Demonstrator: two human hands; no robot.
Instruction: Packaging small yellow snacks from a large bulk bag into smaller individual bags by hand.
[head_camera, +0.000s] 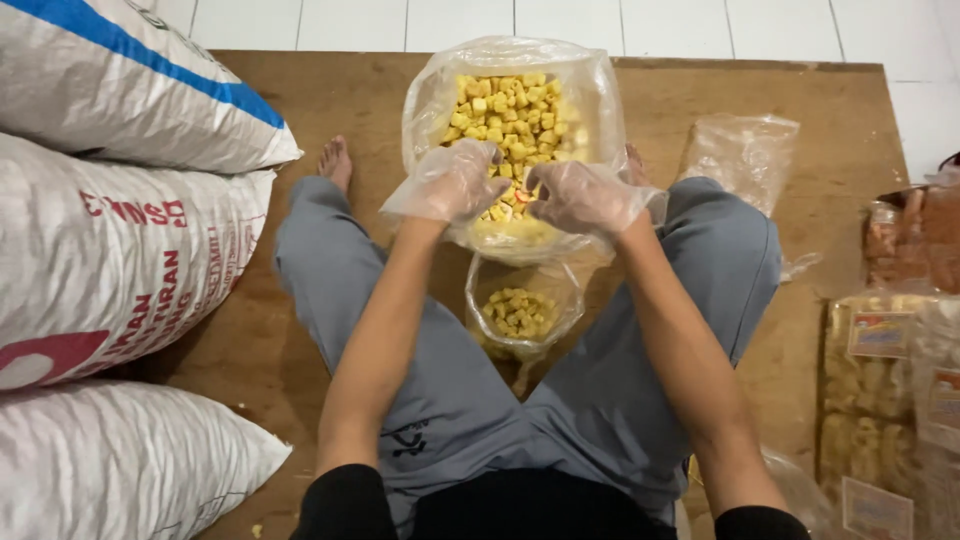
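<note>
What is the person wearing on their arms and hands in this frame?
Loose, crinkled, see-through plastic gloves cover the left hand and the right hand, ending at the wrists. The forearms are bare; black sleeves are pushed up near the elbows.

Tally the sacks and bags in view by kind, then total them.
White woven sacks, stacked at the left: 3
Clear bags holding yellow snack pieces, one large and one small: 2
Empty clear bag on the board: 1
Total: 6
</note>
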